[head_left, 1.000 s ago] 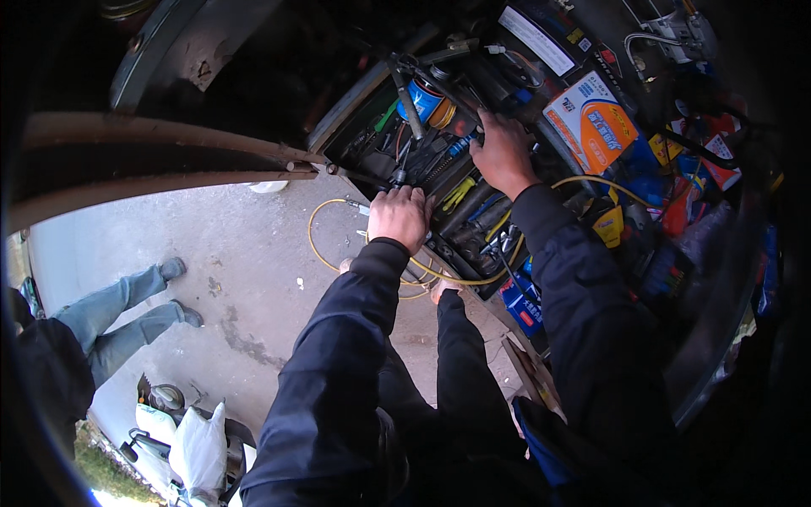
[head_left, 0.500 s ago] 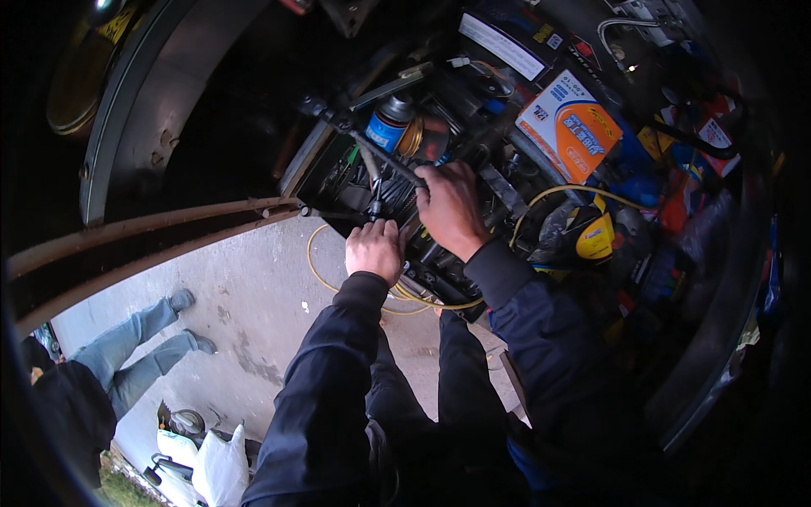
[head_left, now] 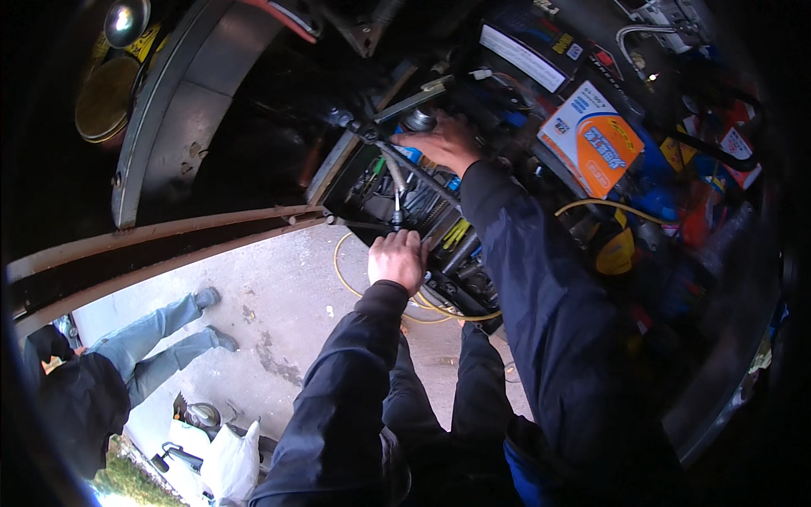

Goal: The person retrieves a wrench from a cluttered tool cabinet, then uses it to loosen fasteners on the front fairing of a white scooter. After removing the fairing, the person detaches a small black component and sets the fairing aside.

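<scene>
My right hand (head_left: 446, 144) reaches over a tool-filled tray and curls around a blue can (head_left: 416, 120) with a grey metal top. At the tray's near edge, my left hand (head_left: 397, 260) is closed with its knuckles up; whatever lies under the fingers is hidden. A long dark metal bar (head_left: 431, 182) slants across the tray between the hands, with nobody's fingers on it. Just beyond the left hand, a shiny socket-like fitting (head_left: 397, 218) joins a pale handle or hose piece (head_left: 395, 173).
Right of the tray lie an orange, white and blue box (head_left: 593, 139), a dark box (head_left: 532, 46) and a yellow hose (head_left: 617, 205). A metal-edged panel (head_left: 160, 118) rises at left. On the concrete floor (head_left: 262, 296), another person's legs (head_left: 160, 329) show, near a white bag (head_left: 230, 465).
My right hand has let go of the dark bar and moved away from me to the blue can. My left hand keeps its place at the tray edge. The whole view has shifted slightly.
</scene>
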Available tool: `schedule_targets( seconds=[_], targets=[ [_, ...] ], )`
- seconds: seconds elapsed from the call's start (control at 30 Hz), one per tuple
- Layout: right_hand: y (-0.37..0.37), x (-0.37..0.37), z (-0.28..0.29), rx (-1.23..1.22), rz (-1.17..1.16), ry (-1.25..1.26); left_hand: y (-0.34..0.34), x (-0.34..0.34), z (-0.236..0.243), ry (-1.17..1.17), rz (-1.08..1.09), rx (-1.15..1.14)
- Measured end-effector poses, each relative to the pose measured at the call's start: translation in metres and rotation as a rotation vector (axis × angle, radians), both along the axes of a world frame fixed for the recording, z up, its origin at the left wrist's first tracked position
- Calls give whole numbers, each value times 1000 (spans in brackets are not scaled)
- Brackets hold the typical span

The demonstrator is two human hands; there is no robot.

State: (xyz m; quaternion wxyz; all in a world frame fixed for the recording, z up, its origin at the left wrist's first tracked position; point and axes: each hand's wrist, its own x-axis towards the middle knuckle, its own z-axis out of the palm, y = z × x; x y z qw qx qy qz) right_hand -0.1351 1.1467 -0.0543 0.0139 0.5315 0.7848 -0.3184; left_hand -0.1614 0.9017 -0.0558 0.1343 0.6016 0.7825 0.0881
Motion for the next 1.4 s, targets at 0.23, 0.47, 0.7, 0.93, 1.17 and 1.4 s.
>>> schedule_targets(
  seconds=[0.23, 0.47, 0.7, 0.93, 1.17, 1.4],
  targets=[
    [-11, 10, 9, -87, -73, 109, 0, -1, -1, -9, -2, 14],
    [-9, 74, 114, -224, -339, 821, -2, -3, -4, -45, 16, 113],
    [37, 145, 218, 231, -492, 769, -2, -3, -4, -48, 20, 101],
    [21, 153, 183, -17, -454, 828, -2, -2, -5, -20, 10, 37],
    [-10, 96, 112, -224, -319, 967, 0, -1, -4, 15, -3, -5],
    [2, 70, 46, -115, -120, 522, 1, -2, -5, 68, -30, 54]
  ],
)
